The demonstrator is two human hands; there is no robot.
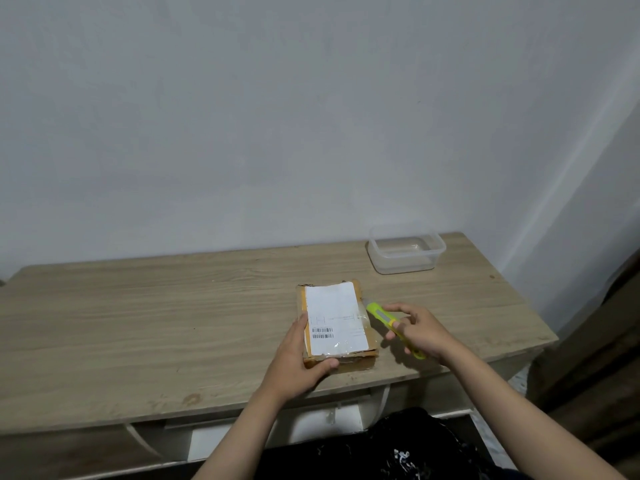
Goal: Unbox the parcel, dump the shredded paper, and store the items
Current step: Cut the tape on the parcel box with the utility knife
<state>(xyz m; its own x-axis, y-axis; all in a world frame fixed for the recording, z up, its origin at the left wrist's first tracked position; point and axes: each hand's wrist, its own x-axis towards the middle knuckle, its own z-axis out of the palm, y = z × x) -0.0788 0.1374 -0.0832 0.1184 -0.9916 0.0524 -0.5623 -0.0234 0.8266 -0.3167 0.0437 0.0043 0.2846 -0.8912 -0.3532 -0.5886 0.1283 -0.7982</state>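
A small brown cardboard parcel (335,320) lies flat on the wooden table (138,327), taped shut, with a white shipping label on top. My left hand (298,358) grips its near left corner, thumb on the front edge. My right hand (420,332) holds a yellow-green utility knife (384,318) just right of the parcel. The knife's tip touches or nearly touches the parcel's right side.
A clear plastic container (406,249) without a lid stands at the table's back right, near the wall. The table's front edge runs close to my body. A dark wooden surface (595,358) rises at the far right.
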